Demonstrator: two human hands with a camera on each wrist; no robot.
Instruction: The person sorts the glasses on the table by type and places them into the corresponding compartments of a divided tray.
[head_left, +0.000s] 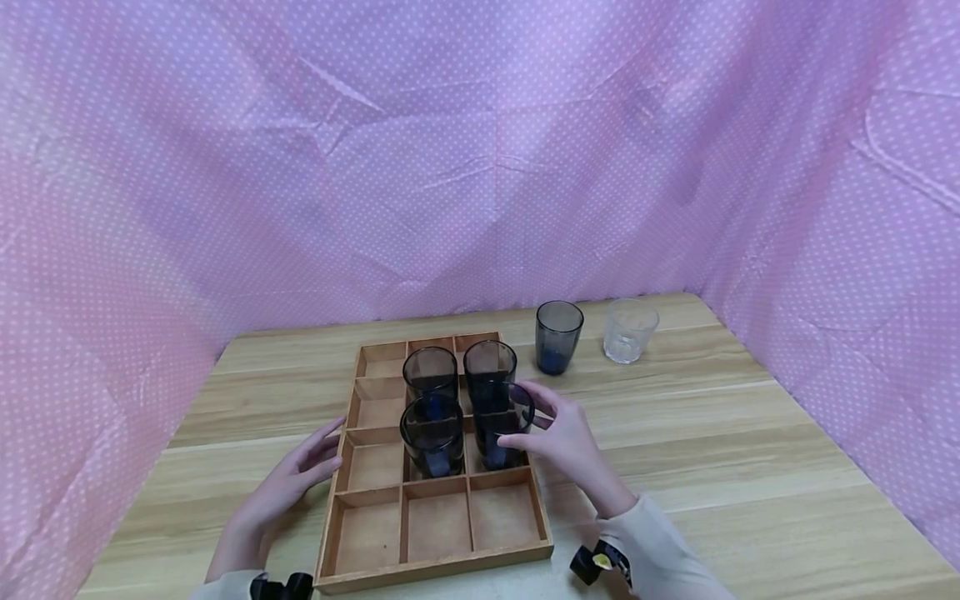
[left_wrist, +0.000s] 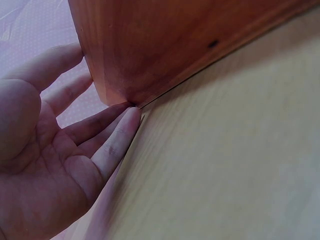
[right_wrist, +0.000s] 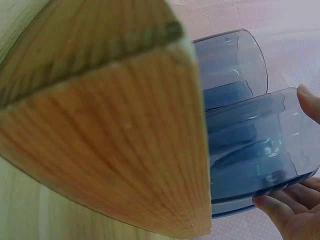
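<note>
A wooden compartment tray (head_left: 438,569) lies on the table with several dark, see-through glasses standing in its middle and right compartments. My right hand (head_left: 558,429) holds the nearest right glass (head_left: 504,425), thumb on the near side and fingers on the far side; the right wrist view shows this glass (right_wrist: 260,145) next to another. Along the tray's left side, my left hand (head_left: 292,477) touches the wall with extended fingers. In the left wrist view those fingertips (left_wrist: 131,119) meet the tray's lower edge (left_wrist: 150,60). Two more dark glasses (head_left: 431,437) stand in the middle column.
Beyond the tray's far right corner stand another dark glass (head_left: 557,337) and a clear glass (head_left: 628,333). Thin wooden dividers (head_left: 437,483) separate the compartments. A pink dotted cloth (head_left: 480,167) hangs behind and beside the wooden table (head_left: 697,433).
</note>
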